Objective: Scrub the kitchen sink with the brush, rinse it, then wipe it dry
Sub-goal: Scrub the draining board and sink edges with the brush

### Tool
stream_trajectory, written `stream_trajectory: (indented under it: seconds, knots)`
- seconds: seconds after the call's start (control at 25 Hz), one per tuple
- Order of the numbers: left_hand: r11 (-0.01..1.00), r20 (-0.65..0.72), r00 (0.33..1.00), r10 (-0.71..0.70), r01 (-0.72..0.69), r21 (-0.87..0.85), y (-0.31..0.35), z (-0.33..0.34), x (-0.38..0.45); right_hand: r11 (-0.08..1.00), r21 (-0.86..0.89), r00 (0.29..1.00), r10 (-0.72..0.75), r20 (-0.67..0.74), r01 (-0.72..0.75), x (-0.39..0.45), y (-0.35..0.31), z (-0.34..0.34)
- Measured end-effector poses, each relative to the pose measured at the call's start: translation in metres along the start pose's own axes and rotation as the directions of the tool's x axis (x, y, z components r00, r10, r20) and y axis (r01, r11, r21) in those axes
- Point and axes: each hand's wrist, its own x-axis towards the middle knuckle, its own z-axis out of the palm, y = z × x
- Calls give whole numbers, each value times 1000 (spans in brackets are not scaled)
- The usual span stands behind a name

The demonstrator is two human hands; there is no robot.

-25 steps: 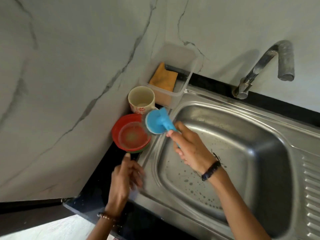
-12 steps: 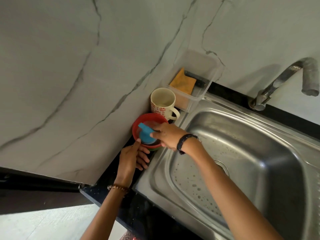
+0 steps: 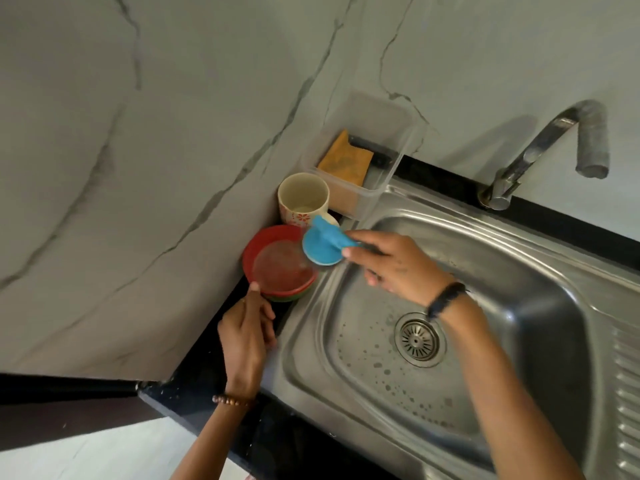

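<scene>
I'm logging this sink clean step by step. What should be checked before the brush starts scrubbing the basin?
1. Brush held firmly: ok, right hand grips its handle.
2. Brush over the sink: not ok, it hangs at the left rim, by the red bowl.
3. Red bowl steadied: ok, left hand touches its rim.
4. Drain unobstructed: ok.
5. Soap on bristles: cannot tell.

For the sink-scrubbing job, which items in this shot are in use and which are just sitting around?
In use:
brush, gripped by the right hand
sink
tap
red bowl, touched by the left hand
orange cloth, possibly for drying

Lying about:
mug
clear tub holding the cloth
</scene>
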Motion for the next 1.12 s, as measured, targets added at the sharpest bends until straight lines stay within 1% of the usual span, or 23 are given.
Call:
stream_trajectory:
  seconds: [0.04,0.08,0.12,0.2,0.24,0.28,0.36,0.4,0.48,0.52,0.56,0.6,0.64,0.72,0.76,0.8,0.84,0.88,0.92,0.96,1.0,1.08,1.12]
  knots:
    - [998,25,998,50,-51,24,0,8,-6,992,120,998,51,-30,-47,-12,10,-17]
    - [993,80,992,99,-103,52,0,18,-10,971,215,991,118,-69,-101,-22,22,-34]
    - [984,158,977,142,-157,83,1,31,-13,951,270,974,191,-123,-152,-27,39,-49]
    - [950,324,923,209,-270,155,7,63,-13,920,313,914,320,-250,-237,-28,79,-71]
    - [920,400,885,238,-338,200,14,79,-11,913,305,877,366,-313,-272,-25,99,-79]
    - [874,470,841,267,-417,249,23,95,-8,910,284,840,394,-374,-300,-21,118,-84]
    - [744,578,750,322,-578,335,42,123,2,904,269,760,425,-491,-332,-12,148,-94]
    - [673,598,716,361,-644,365,50,135,11,899,276,718,437,-542,-339,-7,158,-97]
    - [544,597,628,499,-764,347,64,152,31,902,283,658,432,-616,-327,9,168,-94]
    - [465,586,570,576,-818,338,68,157,41,908,284,651,418,-633,-307,21,167,-89]
    - [389,570,525,632,-851,352,72,159,49,917,287,670,399,-626,-278,36,161,-81]
    - [325,565,501,655,-862,388,73,161,58,927,283,706,372,-603,-247,53,155,-74]
    - [270,571,507,646,-851,451,75,164,67,935,282,744,343,-573,-214,71,148,-68]
    - [169,603,560,568,-796,581,76,167,85,942,287,798,305,-520,-173,97,130,-64]
    - [129,616,590,522,-769,627,76,168,93,946,270,818,296,-493,-180,103,124,-66]
    - [87,626,596,504,-756,649,79,169,98,952,224,828,294,-478,-209,102,122,-71]
    - [60,628,583,516,-756,652,82,168,102,955,153,822,297,-486,-254,97,124,-76]
    - [68,623,580,526,-758,648,86,167,104,948,80,799,303,-518,-308,89,130,-81]
    - [112,622,576,531,-775,622,87,165,104,935,51,767,317,-557,-350,78,137,-85]
    - [178,618,570,542,-796,578,91,162,103,930,79,745,336,-576,-358,70,141,-85]
    - [224,606,544,580,-822,523,92,158,103,933,120,737,343,-582,-339,70,142,-82]
    - [263,564,516,645,-843,470,95,152,100,951,187,776,308,-551,-244,88,132,-71]
    - [288,550,524,651,-840,459,97,150,100,955,216,798,289,-529,-202,104,127,-65]
